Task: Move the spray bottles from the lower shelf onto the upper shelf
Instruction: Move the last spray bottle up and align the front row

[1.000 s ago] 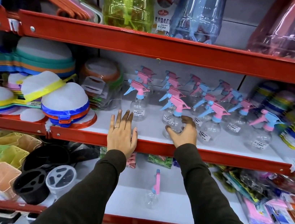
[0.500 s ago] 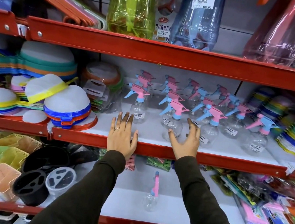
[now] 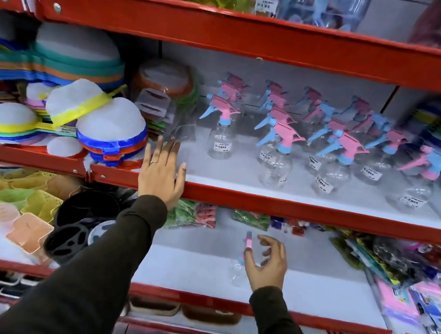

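Observation:
Several clear spray bottles (image 3: pixel 279 152) with pink and blue trigger heads stand in rows on the upper shelf (image 3: pixel 278 207). One lone spray bottle (image 3: pixel 239 268) with a pink trigger stands on the white lower shelf (image 3: pixel 199 268). My right hand (image 3: pixel 268 264) is just to its right, fingers apart and curled around it, the thumb against its neck, the hand open. My left hand (image 3: pixel 162 170) lies flat and open on the red front edge of the upper shelf, a ring on one finger.
Stacked mesh food covers (image 3: pixel 109 125) fill the upper shelf's left end. Coloured baskets (image 3: pixel 10 205) and black holders (image 3: pixel 77 229) sit at the lower left. Packaged goods (image 3: pixel 410 281) crowd the lower right. A red shelf beam (image 3: pixel 260 39) runs overhead.
My right hand has left the bottle it set on the upper shelf and dropped to the lower shelf, beside the lone bottle. My left hand has stayed on the shelf edge.

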Tool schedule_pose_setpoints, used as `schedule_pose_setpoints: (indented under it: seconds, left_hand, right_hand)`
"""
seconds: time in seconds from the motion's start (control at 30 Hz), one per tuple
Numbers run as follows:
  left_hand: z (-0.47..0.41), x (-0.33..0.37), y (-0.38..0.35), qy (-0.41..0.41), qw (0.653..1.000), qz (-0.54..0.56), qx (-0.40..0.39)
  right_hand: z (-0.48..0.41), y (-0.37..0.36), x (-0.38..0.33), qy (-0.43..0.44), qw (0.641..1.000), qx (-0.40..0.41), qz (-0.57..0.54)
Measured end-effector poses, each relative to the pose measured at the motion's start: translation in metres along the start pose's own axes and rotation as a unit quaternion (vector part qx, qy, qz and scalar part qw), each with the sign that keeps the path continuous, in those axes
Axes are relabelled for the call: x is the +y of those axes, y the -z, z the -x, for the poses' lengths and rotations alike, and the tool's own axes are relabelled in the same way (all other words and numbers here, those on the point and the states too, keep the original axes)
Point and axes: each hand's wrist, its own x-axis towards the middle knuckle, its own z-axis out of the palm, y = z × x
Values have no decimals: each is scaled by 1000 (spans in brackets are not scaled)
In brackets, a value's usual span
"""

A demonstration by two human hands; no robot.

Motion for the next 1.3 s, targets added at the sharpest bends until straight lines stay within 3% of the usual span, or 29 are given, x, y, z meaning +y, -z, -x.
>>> schedule_pose_setpoints:
  seconds: [0.13, 0.23, 0.6, 0.73, 0.97, 1.3]
  left_hand:
    - [-2, 0, -4, -5, 1000, -10, 0]
    - [-3, -1, -7, -1, 1000, -17, 2]
    - [-5, 1, -13, 6, 999, -20, 27]
    - [-4, 0, -13, 9, 999, -20, 31]
    - [-3, 1, -11, 13, 999, -25, 23]
    - [-1, 2, -6, 6, 1000, -29, -1]
  right_hand:
    - [11, -18, 48, -174, 981, -71, 45]
    - [9, -33, 64, -250, 957, -128, 76]
    - [5, -56, 78, -270, 952, -126, 70]
    - [20, -52, 61, -221, 965, -133, 46]
    - [40, -32, -2, -46, 990, -121, 58]
    - [-4, -14, -121, 166, 986, -15, -25]
